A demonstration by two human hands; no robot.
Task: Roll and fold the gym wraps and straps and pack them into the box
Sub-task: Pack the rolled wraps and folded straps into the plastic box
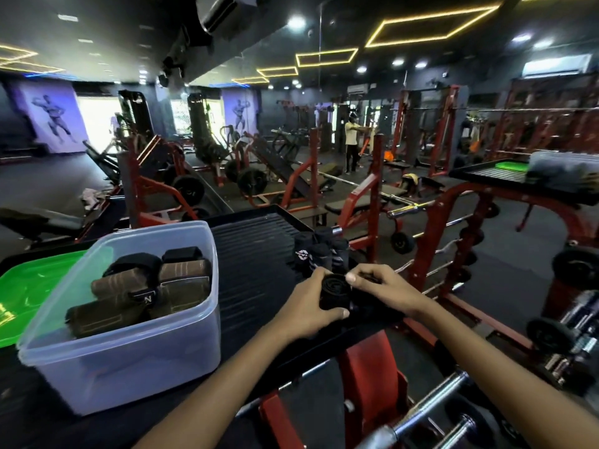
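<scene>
A black wrap, rolled into a tight coil, sits between my hands on the black ribbed tray. My left hand grips the roll from the left side. My right hand pinches the loose end of the same wrap at the roll's top right. Behind the roll lies a small heap of black wraps with white markings. To the left stands a clear plastic box holding brown rolled wraps and black straps.
A green lid lies left of the box. Red rack frames, barbells and dumbbells crowd the right and front. A second tray with a box stands at the right. A person stands far back in the gym.
</scene>
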